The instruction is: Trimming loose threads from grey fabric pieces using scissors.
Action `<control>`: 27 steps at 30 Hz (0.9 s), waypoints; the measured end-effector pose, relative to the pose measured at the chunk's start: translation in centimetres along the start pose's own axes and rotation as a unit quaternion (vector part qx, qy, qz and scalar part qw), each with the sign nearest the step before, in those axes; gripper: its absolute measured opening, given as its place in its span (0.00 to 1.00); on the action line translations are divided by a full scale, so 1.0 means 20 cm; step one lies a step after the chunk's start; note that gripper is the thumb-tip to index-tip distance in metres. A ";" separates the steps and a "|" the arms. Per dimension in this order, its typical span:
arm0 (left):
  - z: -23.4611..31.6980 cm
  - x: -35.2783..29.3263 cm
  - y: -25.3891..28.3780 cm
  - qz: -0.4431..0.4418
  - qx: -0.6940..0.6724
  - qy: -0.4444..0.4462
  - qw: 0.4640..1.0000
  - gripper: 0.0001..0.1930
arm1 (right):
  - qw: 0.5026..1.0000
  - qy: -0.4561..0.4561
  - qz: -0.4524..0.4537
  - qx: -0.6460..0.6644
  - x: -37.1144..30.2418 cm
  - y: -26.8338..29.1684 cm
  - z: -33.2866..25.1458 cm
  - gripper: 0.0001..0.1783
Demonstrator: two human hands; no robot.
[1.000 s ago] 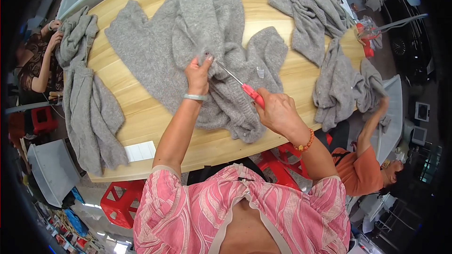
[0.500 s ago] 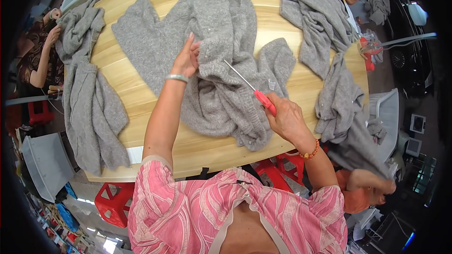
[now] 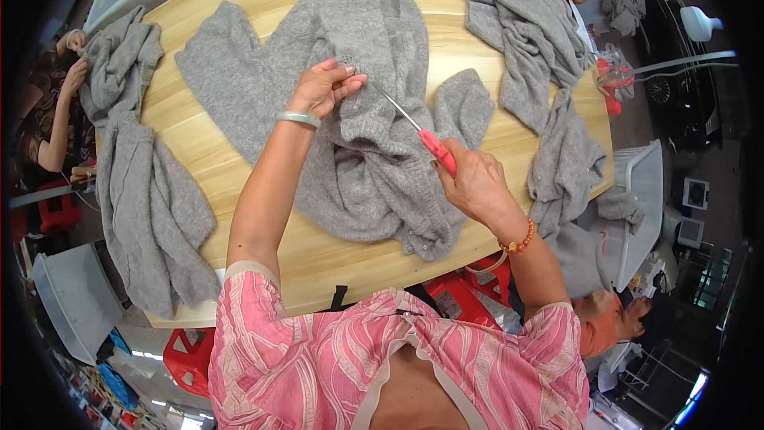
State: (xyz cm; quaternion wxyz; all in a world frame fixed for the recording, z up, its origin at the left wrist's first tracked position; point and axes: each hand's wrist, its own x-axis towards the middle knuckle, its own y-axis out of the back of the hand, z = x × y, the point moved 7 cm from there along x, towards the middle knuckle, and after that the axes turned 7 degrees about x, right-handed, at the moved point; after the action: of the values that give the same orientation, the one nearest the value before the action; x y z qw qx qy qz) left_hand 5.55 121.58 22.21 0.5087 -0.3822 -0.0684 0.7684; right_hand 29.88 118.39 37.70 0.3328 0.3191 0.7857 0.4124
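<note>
A grey knitted sweater (image 3: 358, 24) lies spread and bunched in front of me, one sleeve toward the left and a ribbed edge toward me. My left hand (image 3: 325, 86) is just over its middle, thumb and fingertips drawn together; whatever they pinch is too small to make out. My right hand (image 3: 476, 183) is closed round the red handle of a tool with a thin, straight metal shaft (image 3: 398, 107). Its tip reaches close to my left fingertips, above the knit. The tip's exact shape does not show.
More grey knitwear (image 3: 151, 207) lies along the table's left side, with another pile (image 3: 521, 24) at the far right. Co-workers sit left, far right and near right. Red stools (image 3: 187, 358) stand under the near edge of the wooden table (image 3: 310, 275); grey bins (image 3: 76, 291) flank it.
My left hand has moved slightly right and its fingers have come together. The tool has shifted up and left with my right hand. At right, the co-worker has lowered the grey cloth.
</note>
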 end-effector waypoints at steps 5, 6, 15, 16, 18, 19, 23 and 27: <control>0.04 -0.04 0.02 -0.009 0.050 -0.044 0.998 0.12 | 0.999 0.001 -0.003 -0.034 0.08 0.00 -0.06 0.10; 0.04 -0.04 0.04 -0.006 0.041 -0.047 0.998 0.11 | 0.999 0.001 -0.003 -0.034 0.09 -0.01 -0.07 0.10; 0.01 0.03 0.08 -0.139 -0.059 0.005 0.989 0.22 | 1.000 0.003 -0.023 0.010 0.10 -0.05 -0.06 0.10; 0.03 0.05 0.06 -0.186 -0.137 0.021 0.973 0.20 | 1.000 0.004 -0.019 0.019 0.10 -0.05 -0.06 0.10; 0.07 0.13 0.08 -0.105 -0.169 0.047 0.979 0.16 | 1.000 0.003 -0.015 0.026 0.11 -0.05 -0.06 0.10; 0.07 0.16 0.11 -0.021 -0.200 0.073 0.977 0.12 | 1.000 -0.009 -0.013 0.023 0.13 -0.05 -0.06 0.10; 0.15 0.24 0.06 -0.087 -0.175 0.011 0.981 0.12 | 1.000 -0.017 -0.008 0.006 0.22 -0.03 -0.07 0.09; 0.13 0.23 0.05 -0.045 -0.093 0.004 0.995 0.09 | 1.000 -0.005 0.002 -0.011 0.32 -0.04 -0.07 0.10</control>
State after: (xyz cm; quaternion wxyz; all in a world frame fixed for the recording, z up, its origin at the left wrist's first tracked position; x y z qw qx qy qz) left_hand 2.28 125.69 21.05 0.5050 -0.4277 -0.1542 0.7337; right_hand 24.90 122.32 36.06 0.3393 0.3194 0.7786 0.4203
